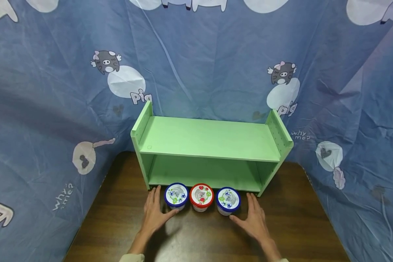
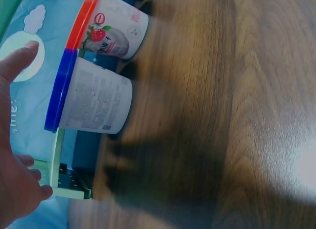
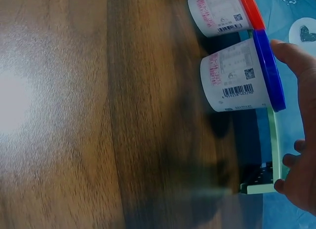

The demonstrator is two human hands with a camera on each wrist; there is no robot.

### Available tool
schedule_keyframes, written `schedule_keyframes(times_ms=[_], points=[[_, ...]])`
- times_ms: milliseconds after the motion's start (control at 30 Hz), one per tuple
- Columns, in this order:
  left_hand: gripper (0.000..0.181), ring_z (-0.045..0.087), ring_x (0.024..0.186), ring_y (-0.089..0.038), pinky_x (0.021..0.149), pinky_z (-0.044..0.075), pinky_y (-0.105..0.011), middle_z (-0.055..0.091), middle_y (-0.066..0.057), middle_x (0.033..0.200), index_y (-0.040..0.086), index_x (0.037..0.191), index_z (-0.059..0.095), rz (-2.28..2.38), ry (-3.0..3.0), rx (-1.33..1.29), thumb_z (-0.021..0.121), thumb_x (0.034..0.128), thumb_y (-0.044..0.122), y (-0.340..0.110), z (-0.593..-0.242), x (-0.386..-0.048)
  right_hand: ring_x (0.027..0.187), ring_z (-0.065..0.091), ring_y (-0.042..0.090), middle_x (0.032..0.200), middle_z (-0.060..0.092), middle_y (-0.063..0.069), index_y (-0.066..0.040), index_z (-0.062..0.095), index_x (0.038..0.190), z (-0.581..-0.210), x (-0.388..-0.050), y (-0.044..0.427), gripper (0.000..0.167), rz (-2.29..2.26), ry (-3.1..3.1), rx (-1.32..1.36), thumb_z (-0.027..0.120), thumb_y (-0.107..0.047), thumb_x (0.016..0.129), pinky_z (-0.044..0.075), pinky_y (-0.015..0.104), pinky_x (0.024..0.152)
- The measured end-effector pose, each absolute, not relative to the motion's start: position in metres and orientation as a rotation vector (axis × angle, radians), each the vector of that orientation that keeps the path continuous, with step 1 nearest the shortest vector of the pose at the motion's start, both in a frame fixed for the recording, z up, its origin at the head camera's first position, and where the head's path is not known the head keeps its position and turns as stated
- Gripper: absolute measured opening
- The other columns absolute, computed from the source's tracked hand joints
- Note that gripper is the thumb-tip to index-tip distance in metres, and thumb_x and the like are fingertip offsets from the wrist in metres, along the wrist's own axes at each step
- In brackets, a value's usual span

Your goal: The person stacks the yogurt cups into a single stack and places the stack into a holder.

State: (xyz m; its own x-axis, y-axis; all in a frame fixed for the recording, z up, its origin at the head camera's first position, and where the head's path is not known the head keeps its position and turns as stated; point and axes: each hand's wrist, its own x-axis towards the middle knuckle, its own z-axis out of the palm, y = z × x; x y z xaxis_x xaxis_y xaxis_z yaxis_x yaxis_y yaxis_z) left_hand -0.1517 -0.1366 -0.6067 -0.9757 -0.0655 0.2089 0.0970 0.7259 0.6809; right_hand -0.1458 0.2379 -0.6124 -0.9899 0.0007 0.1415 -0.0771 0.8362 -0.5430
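Note:
Three yogurt tubs stand upright in a row on the table: a blue-lidded tub at left, a red-lidded tub in the middle and another blue-lidded tub at right. My left hand is beside the left tub, fingers spread, with the thumb tip close to that tub's front. Beside the right tub is my right hand, its thumb near the lid's front edge. Neither hand grips anything; whether the thumbs touch the tubs I cannot tell. Printed labels show on the right tub's side in the right wrist view.
A light green two-tier shelf with raised side panels stands right behind the tubs. Blue cloth with pig drawings hangs behind and on both sides. The brown wooden table extends in front of the tubs.

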Motion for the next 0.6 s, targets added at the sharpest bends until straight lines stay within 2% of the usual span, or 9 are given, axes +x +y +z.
schedule_keyframes(times_ms=[367,600], points=[[0.117,0.035,0.141,-0.055,0.108,0.033,-0.073,0.035,-0.034,0.154,0.0,0.154,0.029,-1.19,-2.651,0.004,0.089,0.0633,0.043,-0.132,-0.613,-0.159,0.142,0.036,0.052,0.158,0.029,0.031,0.001,0.026,0.155,-0.619,-0.156,0.23,0.117,0.985,-2.83,0.021,0.086,-0.052,0.069,0.034,0.073,0.108],[0.119,0.033,0.144,-0.05,0.114,0.03,-0.069,0.033,-0.029,0.158,0.002,0.156,0.026,-1.288,-2.661,0.031,0.089,0.0641,0.044,-0.127,-0.616,-0.169,0.142,0.036,0.052,0.158,0.028,0.032,0.002,0.024,0.155,-0.622,-0.161,0.225,0.118,1.025,-2.831,0.018,0.085,-0.052,0.069,0.034,0.074,0.107]])
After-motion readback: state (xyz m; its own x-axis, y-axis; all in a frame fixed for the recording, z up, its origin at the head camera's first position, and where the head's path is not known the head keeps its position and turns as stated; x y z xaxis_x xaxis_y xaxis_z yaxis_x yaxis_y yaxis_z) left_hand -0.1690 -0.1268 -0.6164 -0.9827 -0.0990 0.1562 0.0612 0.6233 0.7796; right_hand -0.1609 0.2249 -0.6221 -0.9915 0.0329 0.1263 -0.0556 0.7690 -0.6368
